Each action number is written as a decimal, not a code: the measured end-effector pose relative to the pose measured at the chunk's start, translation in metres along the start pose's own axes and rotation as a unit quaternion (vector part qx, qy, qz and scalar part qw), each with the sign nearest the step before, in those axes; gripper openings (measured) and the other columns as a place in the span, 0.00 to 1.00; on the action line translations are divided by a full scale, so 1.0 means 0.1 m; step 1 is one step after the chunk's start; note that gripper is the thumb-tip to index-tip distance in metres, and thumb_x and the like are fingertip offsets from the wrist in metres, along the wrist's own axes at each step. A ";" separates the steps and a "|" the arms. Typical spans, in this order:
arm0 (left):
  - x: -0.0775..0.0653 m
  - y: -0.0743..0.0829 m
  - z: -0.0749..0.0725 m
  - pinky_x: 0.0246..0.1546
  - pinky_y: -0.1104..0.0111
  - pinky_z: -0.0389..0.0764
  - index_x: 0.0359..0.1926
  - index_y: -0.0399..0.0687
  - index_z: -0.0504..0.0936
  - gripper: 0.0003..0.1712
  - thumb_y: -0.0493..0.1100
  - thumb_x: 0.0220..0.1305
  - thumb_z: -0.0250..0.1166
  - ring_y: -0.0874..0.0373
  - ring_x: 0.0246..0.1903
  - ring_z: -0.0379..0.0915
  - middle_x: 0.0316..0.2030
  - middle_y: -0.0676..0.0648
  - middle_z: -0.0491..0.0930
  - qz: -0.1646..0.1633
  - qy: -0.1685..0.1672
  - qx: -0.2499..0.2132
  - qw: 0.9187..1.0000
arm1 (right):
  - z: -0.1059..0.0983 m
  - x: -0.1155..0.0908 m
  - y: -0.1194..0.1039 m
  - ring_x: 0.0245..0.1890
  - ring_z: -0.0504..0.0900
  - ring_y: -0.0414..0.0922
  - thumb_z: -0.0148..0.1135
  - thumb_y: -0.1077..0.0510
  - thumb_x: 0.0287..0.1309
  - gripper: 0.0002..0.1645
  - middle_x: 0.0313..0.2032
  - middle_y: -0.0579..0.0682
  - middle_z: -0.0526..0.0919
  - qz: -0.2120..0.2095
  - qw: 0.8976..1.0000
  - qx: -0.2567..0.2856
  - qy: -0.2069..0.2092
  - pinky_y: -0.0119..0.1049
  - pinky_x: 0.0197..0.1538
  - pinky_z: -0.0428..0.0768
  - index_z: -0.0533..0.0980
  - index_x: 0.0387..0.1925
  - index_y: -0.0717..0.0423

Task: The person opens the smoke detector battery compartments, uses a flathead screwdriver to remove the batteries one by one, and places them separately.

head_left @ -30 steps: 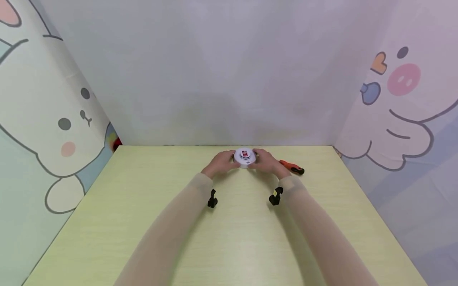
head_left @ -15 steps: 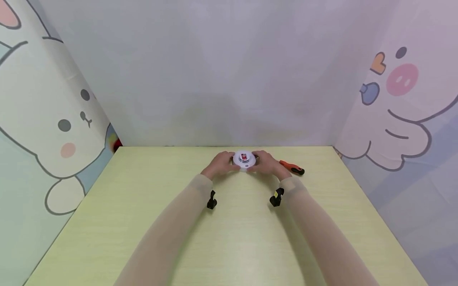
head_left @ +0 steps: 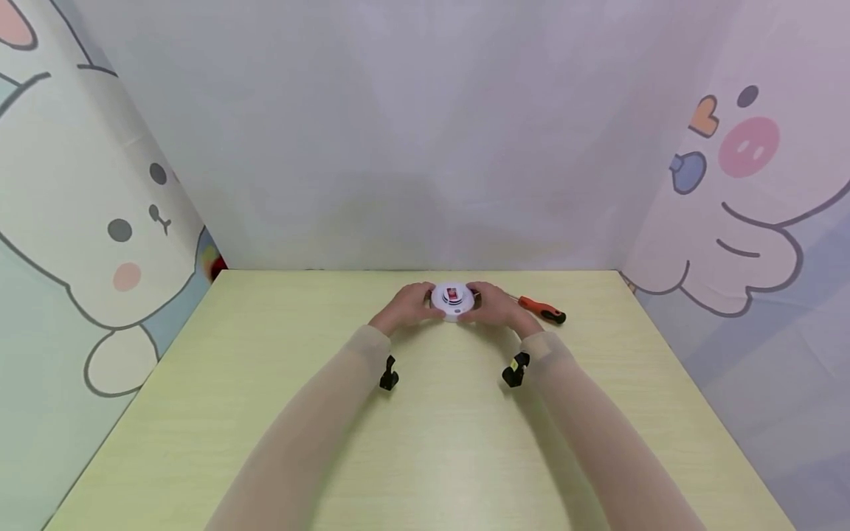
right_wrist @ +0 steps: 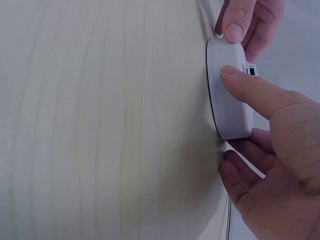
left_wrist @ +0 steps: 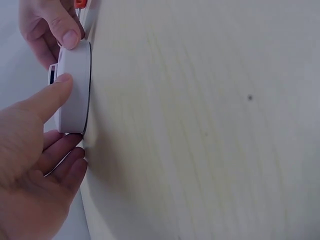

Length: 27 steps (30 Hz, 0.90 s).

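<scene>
A round white smoke detector [head_left: 453, 310] with a red label on its raised centre lies face up near the back of the table. My left hand [head_left: 410, 304] grips its left side, the thumb [left_wrist: 60, 92] pressed on the near wall and the fingers around toward the back. From the opposite side my right hand [head_left: 494, 304] holds it the same way, its thumb [right_wrist: 247, 87] on the near wall. In both wrist views the dark-edged base of the detector [right_wrist: 227, 95] sits right at the tabletop. The fingertips behind it are partly hidden.
An orange and black screwdriver [head_left: 541, 310] lies just right of the right hand, its shaft pointing toward that hand. The pale wooden table [head_left: 438, 428] ends at a white back curtain [head_left: 425, 147]. Cartoon-printed curtains flank both sides.
Both hands have drawn the smoke detector slightly toward the person, keeping their grip on it. The screwdriver lies where it was, with more of its shaft now showing.
</scene>
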<state>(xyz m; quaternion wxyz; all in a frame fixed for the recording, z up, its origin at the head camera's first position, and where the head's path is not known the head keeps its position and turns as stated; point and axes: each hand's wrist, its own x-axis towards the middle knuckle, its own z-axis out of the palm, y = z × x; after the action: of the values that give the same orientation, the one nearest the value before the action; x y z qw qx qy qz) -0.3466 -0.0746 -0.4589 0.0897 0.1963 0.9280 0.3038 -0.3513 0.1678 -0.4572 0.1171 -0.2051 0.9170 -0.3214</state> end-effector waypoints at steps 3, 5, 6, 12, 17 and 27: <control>-0.01 -0.01 0.00 0.74 0.54 0.69 0.74 0.38 0.72 0.41 0.51 0.69 0.75 0.45 0.69 0.72 0.68 0.40 0.78 0.005 -0.004 0.001 1.000 | 0.01 -0.01 0.00 0.66 0.76 0.57 0.78 0.50 0.63 0.50 0.67 0.64 0.77 -0.005 1.000 -0.011 0.004 0.55 0.73 0.72 0.65 0.76 0.68; -0.02 -0.01 0.00 0.75 0.54 0.69 0.73 0.38 0.73 0.40 0.51 0.68 0.76 0.45 0.70 0.72 0.68 0.40 0.78 0.010 -0.005 0.000 1.000 | 0.02 -0.01 0.00 0.65 0.77 0.57 0.79 0.49 0.62 0.51 0.66 0.63 0.77 -0.008 1.000 -0.019 0.006 0.55 0.72 0.73 0.65 0.76 0.68; -0.02 -0.02 0.00 0.75 0.54 0.69 0.73 0.38 0.73 0.40 0.51 0.67 0.77 0.45 0.69 0.72 0.68 0.40 0.78 0.012 -0.006 0.001 1.000 | 0.02 -0.02 0.01 0.65 0.77 0.57 0.79 0.49 0.61 0.51 0.66 0.63 0.78 -0.009 1.000 -0.022 0.007 0.55 0.72 0.73 0.65 0.75 0.68; -0.04 -0.06 0.03 0.73 0.55 0.71 0.70 0.39 0.76 0.38 0.51 0.66 0.77 0.47 0.66 0.75 0.65 0.42 0.81 0.018 -0.001 0.014 1.000 | 0.06 -0.02 0.01 0.63 0.78 0.56 0.81 0.48 0.59 0.50 0.63 0.62 0.80 -0.028 0.999 -0.037 0.017 0.55 0.71 0.74 0.69 0.73 0.68; -0.09 -0.06 0.03 0.73 0.55 0.71 0.70 0.39 0.76 0.37 0.50 0.66 0.78 0.47 0.67 0.74 0.65 0.42 0.80 0.020 0.004 0.011 1.000 | 0.08 -0.05 -0.01 0.61 0.79 0.56 0.82 0.50 0.57 0.48 0.61 0.62 0.81 -0.042 0.998 -0.029 0.025 0.55 0.70 0.75 0.71 0.71 0.68; -0.23 -0.06 0.00 0.72 0.53 0.73 0.71 0.39 0.76 0.39 0.51 0.65 0.78 0.46 0.67 0.75 0.66 0.41 0.80 0.028 0.005 -0.007 1.000 | 0.16 -0.17 -0.11 0.63 0.79 0.56 0.82 0.50 0.58 0.51 0.64 0.61 0.80 -0.026 0.999 -0.002 0.027 0.54 0.69 0.77 0.68 0.74 0.68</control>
<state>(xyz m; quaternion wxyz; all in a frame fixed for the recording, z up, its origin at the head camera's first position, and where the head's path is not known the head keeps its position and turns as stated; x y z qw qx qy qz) -0.3273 -0.0887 -0.4619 0.0777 0.2202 0.9205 0.3134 -0.3279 0.1594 -0.4611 0.0833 -0.2204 0.9148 -0.3281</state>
